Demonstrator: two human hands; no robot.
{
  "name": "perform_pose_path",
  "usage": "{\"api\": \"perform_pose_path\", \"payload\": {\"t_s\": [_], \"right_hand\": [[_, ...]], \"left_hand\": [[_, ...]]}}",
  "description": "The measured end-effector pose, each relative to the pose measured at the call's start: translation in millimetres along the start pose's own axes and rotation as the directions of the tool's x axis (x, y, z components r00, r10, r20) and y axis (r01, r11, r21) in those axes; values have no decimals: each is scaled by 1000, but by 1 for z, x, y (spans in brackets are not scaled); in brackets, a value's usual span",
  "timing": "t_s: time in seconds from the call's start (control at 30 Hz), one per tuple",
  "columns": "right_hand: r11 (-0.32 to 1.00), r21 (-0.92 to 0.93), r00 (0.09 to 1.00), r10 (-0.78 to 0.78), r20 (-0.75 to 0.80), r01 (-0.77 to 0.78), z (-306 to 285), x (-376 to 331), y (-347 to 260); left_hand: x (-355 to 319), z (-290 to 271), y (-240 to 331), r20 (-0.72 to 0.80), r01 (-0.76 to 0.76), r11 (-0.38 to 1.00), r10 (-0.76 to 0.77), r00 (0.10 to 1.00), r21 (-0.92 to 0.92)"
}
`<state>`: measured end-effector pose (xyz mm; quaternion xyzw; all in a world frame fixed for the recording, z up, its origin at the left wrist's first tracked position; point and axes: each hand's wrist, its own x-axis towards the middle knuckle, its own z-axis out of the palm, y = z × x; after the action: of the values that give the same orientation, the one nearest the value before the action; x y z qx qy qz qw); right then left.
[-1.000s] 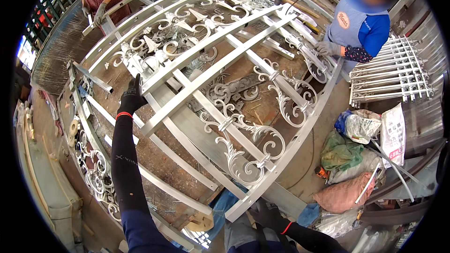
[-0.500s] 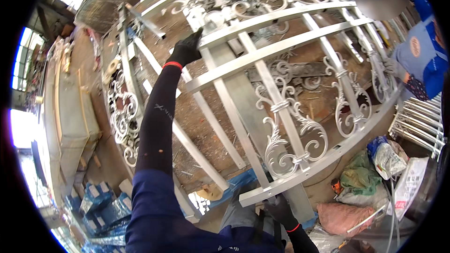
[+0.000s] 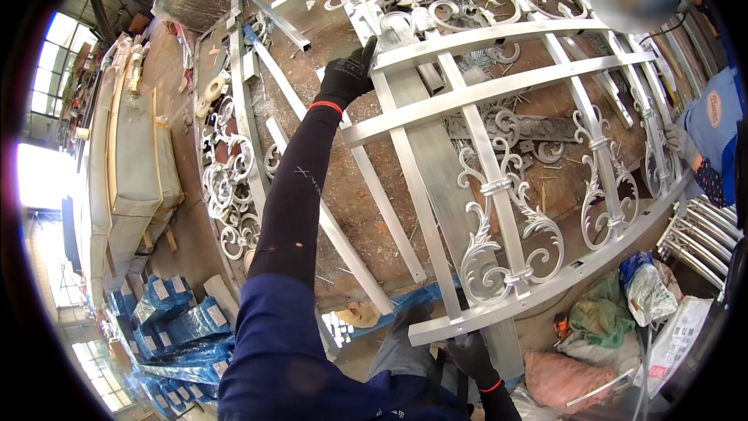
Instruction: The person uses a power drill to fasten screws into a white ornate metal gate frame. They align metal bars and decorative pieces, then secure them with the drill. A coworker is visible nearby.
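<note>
My left hand (image 3: 348, 72) has moved further up the silver metal gate (image 3: 499, 187) than a moment ago and grips a crossbar. My right hand (image 3: 470, 356) grasps the gate's near bottom edge. The gate lies flat on the worktop (image 3: 354, 187).

A single view comes from the person's head, looking steeply down along the body. It sits close above the left hand (image 3: 347, 76), which reaches up and ahead to grip the gate (image 3: 499, 93), and the right hand (image 3: 471, 359), which grips the gate's near edge at the lower rim. The fisheye bends the bars outward. Beyond the grips, the floor spreads left and right.
</note>
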<state>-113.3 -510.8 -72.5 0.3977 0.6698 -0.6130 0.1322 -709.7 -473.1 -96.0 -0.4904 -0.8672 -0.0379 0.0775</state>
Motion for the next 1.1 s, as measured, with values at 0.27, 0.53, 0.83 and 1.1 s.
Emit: {"api": "perform_pose_path", "payload": {"t_s": [0.27, 0.53, 0.83, 1.1], "right_hand": [[1000, -13, 999, 7, 34, -7, 5, 4, 34], [995, -38, 996, -90, 10, 90, 0, -9, 9], [994, -105, 999, 26, -38, -30, 9, -6, -4], [989, -148, 996, 11, -90, -25, 15, 0, 20]], "left_hand": [[5, -12, -6, 184, 74, 996, -65, 981, -40], [12, -18, -9, 292, 26, 997, -5, 956, -69], [9, -3, -15, 217, 31, 1000, -30, 976, 0], [9, 7, -14, 92, -28, 998, 22, 996, 60]]}}
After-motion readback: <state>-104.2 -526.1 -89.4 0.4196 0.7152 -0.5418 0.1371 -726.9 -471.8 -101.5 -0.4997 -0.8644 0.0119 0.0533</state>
